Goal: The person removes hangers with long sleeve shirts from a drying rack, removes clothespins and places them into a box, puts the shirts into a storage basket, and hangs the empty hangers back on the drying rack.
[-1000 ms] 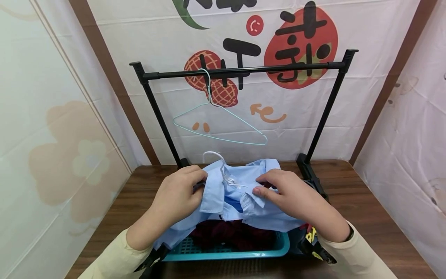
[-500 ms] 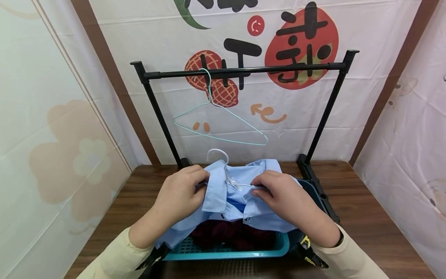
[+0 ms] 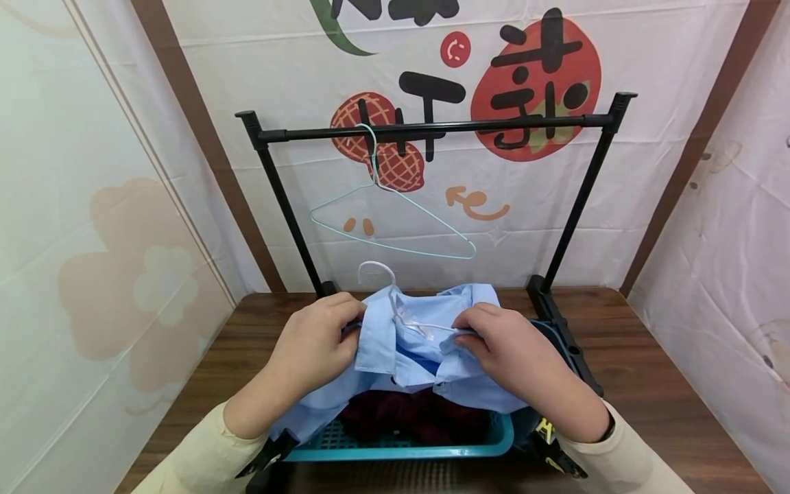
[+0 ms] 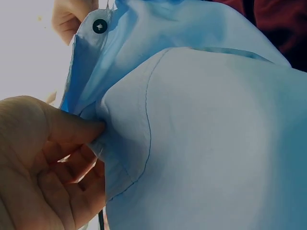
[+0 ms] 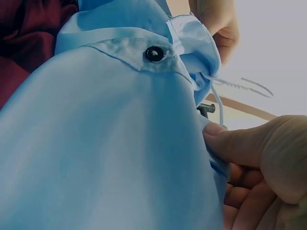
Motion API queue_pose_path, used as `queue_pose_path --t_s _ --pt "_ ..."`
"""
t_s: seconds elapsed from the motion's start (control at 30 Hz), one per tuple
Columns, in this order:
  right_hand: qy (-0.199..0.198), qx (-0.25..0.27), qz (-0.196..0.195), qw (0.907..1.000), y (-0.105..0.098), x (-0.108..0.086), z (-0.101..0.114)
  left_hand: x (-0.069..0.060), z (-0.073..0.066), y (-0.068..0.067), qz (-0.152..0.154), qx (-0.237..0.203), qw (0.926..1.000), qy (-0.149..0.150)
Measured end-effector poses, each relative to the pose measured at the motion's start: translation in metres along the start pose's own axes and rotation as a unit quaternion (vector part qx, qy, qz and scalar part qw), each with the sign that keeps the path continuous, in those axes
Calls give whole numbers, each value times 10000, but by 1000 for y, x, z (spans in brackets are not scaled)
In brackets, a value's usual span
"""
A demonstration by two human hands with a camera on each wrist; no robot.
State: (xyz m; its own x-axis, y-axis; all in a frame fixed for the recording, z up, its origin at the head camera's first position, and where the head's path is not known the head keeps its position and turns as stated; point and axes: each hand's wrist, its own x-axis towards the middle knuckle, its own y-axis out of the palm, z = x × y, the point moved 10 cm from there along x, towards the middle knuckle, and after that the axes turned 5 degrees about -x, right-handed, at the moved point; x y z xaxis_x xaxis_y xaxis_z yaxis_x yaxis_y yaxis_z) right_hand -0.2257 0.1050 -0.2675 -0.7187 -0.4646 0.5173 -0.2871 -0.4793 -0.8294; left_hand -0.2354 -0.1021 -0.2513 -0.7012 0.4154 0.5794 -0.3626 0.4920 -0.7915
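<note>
A light blue shirt (image 3: 375, 346) with a dark button (image 5: 154, 53) hangs between my hands over a basket. The twisted neck and hook of a white wire hanger (image 3: 378, 266) rise from its collar opening. My left hand (image 3: 316, 337) pinches the shirt at the left of the collar, thumb on the cloth in the left wrist view. On the other side my right hand (image 3: 511, 350) pinches the shirt's shoulder edge, where the hanger's right arm runs to its fingertips. The hanger's left arm is hidden under the cloth.
A teal basket (image 3: 401, 453) holds dark red cloth (image 3: 420, 415) beneath the shirt. Behind stands a black rack (image 3: 494, 125) with a mint wire hanger (image 3: 395, 245) on its bar. A dark blue container (image 3: 552, 336) shows beside my right hand, on the wooden table (image 3: 642, 370).
The hanger's hook swung right, then back left. Its right arm, which ended short of my right hand in the collar opening, now reaches that hand's fingertips. My left hand stays nearly in place.
</note>
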Motion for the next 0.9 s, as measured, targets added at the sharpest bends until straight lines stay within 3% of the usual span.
queue_pose_path --t_s 0.23,0.9 --pt "164 45 -17 9999 -7 -5 -9 -3 8 -3 -41 30 9998 -177" --pt "122 -105 -367 9992 -29 -15 -22 -7 27 -9 -25 49 9988 -491"
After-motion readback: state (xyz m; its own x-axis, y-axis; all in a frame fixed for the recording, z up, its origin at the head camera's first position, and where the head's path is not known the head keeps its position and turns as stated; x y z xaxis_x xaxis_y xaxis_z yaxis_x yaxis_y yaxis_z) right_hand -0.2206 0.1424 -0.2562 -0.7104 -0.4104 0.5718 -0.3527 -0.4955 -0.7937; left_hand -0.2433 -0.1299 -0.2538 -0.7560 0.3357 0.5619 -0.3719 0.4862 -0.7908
